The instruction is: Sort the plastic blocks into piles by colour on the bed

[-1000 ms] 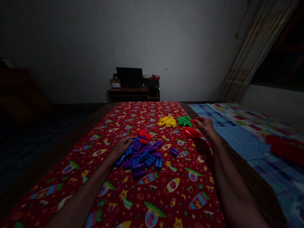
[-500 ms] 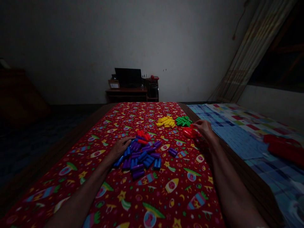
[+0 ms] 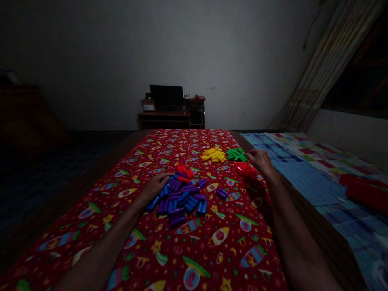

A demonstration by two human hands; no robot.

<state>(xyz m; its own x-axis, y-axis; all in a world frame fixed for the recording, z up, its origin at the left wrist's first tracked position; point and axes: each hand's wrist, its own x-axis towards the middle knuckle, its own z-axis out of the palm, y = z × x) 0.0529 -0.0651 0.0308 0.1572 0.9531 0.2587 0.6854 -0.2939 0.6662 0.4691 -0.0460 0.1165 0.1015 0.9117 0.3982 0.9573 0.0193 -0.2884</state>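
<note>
My left hand [image 3: 157, 185] rests at the left edge of a mixed heap of short plastic tubes, its fingers stretched out over the nearest ones. Blue tubes [image 3: 190, 204] and purple tubes [image 3: 178, 221] make up most of this heap, and a few red tubes [image 3: 184, 169] lie at its far end. One purple piece [image 3: 222, 193] sits apart on the right. Further off, my right hand [image 3: 260, 160] hovers just beyond a small red pile [image 3: 245, 170], fingertips beside a green pile [image 3: 235, 154]. No piece shows in its fingers, which look slightly apart.
A yellow pile [image 3: 214, 154] lies left of the green one. All rest on a red patterned cloth [image 3: 194, 139]. Right of it spreads a blue checked cloth [image 3: 291, 173] with a red item [image 3: 365, 190]. A desk with a monitor [image 3: 166, 97] stands against the wall.
My right hand has let go of a red piece at the red pile and lifted slightly away toward the green pile. My left hand has hardly moved.
</note>
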